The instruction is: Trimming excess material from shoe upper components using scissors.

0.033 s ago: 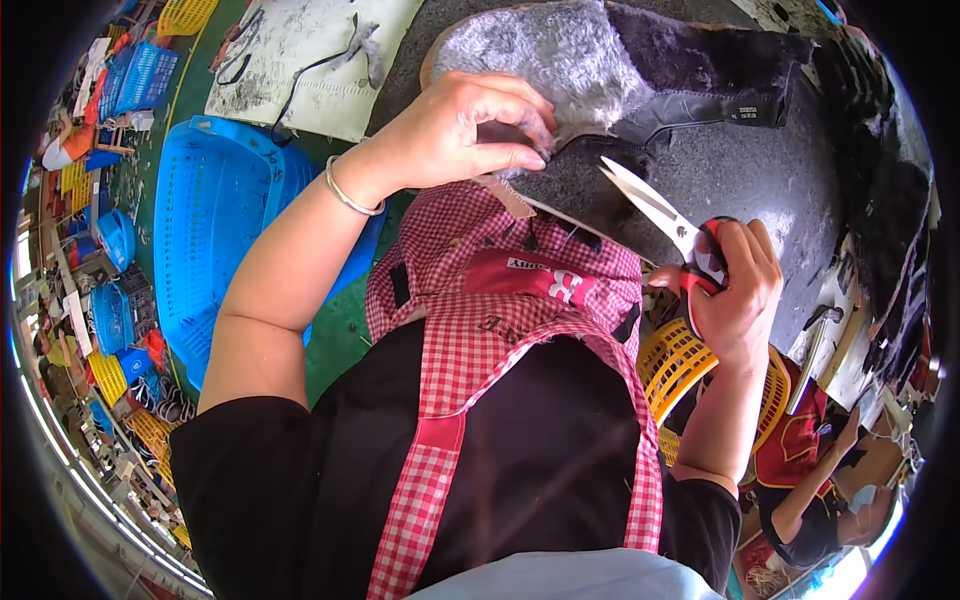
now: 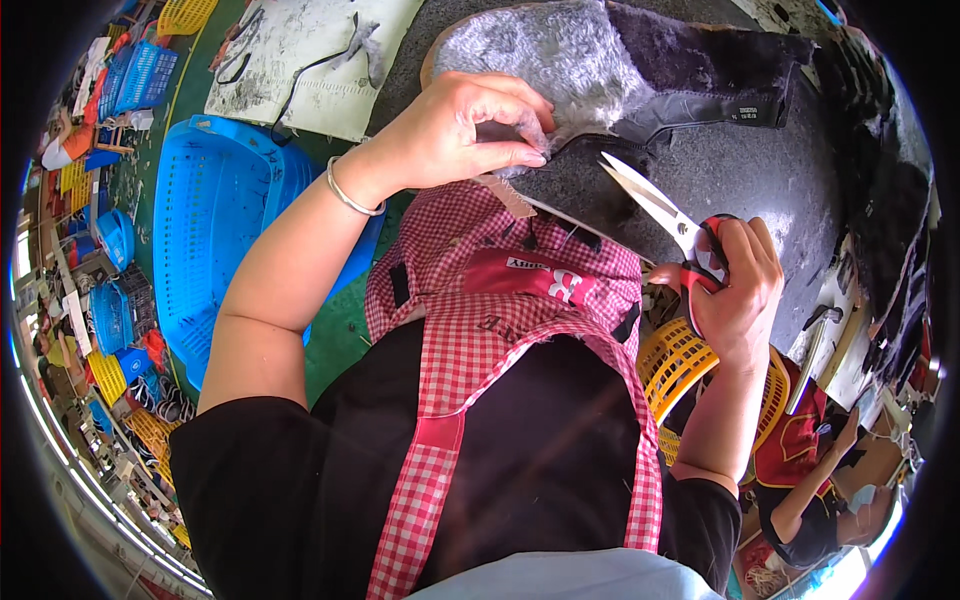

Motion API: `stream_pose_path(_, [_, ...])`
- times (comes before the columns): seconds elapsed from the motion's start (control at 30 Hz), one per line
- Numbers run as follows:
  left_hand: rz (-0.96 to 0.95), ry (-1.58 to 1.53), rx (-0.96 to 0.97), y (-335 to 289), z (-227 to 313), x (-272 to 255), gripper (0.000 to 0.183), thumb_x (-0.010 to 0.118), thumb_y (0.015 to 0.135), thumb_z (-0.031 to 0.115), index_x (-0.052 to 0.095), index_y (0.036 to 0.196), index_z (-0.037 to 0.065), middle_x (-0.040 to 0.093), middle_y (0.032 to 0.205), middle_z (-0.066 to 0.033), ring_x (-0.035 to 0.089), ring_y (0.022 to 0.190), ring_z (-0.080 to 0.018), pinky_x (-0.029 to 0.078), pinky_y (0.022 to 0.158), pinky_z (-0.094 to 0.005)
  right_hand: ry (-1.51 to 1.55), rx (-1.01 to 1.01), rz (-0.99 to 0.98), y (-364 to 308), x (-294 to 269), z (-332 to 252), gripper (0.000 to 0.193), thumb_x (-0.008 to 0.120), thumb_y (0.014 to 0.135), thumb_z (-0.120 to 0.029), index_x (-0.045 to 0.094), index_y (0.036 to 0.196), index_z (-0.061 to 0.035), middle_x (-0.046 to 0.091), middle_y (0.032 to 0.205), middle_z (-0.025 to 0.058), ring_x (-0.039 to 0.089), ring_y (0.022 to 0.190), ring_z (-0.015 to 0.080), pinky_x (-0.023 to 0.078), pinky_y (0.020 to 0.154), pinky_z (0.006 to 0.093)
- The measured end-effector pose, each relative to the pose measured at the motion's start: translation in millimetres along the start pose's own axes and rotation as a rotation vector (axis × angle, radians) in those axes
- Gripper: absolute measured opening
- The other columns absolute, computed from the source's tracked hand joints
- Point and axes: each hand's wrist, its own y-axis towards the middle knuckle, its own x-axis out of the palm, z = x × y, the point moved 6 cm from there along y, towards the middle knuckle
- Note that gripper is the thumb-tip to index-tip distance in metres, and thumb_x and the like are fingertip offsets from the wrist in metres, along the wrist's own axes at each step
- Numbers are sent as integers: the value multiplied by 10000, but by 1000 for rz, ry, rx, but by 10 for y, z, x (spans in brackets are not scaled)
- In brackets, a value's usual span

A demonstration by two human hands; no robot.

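Note:
A boot-shaped piece with fluffy grey fur, dark fur and a black leather-like edge lies across the dark work surface. My left hand is closed in a pinch at its near grey edge, thumb against fingertips. What exactly sits between those fingertips is partly hidden, but grey fur shows there. In my right hand is a pair of scissors with red and black handles. Their blades point up and left, nearly together, their tips a short way right of my left fingertips and not touching the fur.
To the left stands a blue plastic basket beside a pale board with dark scraps. A yellow basket is below my right hand. Black furry material hangs at the right edge. Another person's arm shows at the lower right.

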Motion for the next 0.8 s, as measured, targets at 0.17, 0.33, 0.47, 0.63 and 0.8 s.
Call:
stream_pose_path(0.17, [101, 34, 36, 3, 124, 46, 140, 826, 842, 90, 757, 936, 13, 753, 1061, -105, 739, 992, -267, 583, 887, -364, -52, 73, 13, 110, 5, -109, 422, 898, 645, -213, 632, 924, -41, 629, 851, 94, 587, 795, 328, 510, 701, 439])
stream_pose_path(0.33, [56, 140, 40, -21, 40, 40, 128, 783, 866, 81, 717, 938, -3, 733, 1112, -128, 717, 998, -302, 573, 879, -384, -245, 23, -95, 264, 41, -331, 426, 894, 739, -298, 655, 996, -57, 675, 912, 103, 640, 894, 330, 545, 766, 446])
stream_pose_path(0.47, [23, 206, 58, 7, 32, 111, 120, 758, 883, 73, 677, 929, -3, 715, 1093, -120, 694, 986, -314, 556, 883, -400, -253, 81, -193, 179, 18, -383, 380, 870, 745, -215, 646, 996, -40, 684, 929, 116, 636, 902, 338, 531, 764, 459])
stream_pose_path(0.63, [20, 224, 76, 19, 57, 121, 137, 750, 889, 77, 657, 944, -7, 701, 1059, -110, 680, 965, -311, 545, 882, -405, -304, 89, -250, 147, 59, -453, 397, 868, 741, -209, 637, 1016, -42, 681, 946, 112, 636, 945, 329, 540, 772, 463])
stream_pose_path(0.8, [-7, 181, 58, 20, 35, 99, 130, 739, 897, 77, 662, 953, -11, 701, 1063, -104, 689, 954, -300, 545, 883, -398, -290, 121, -274, 81, 124, -455, 400, 853, 744, -191, 627, 1039, -41, 679, 964, 112, 635, 966, 336, 550, 784, 468])
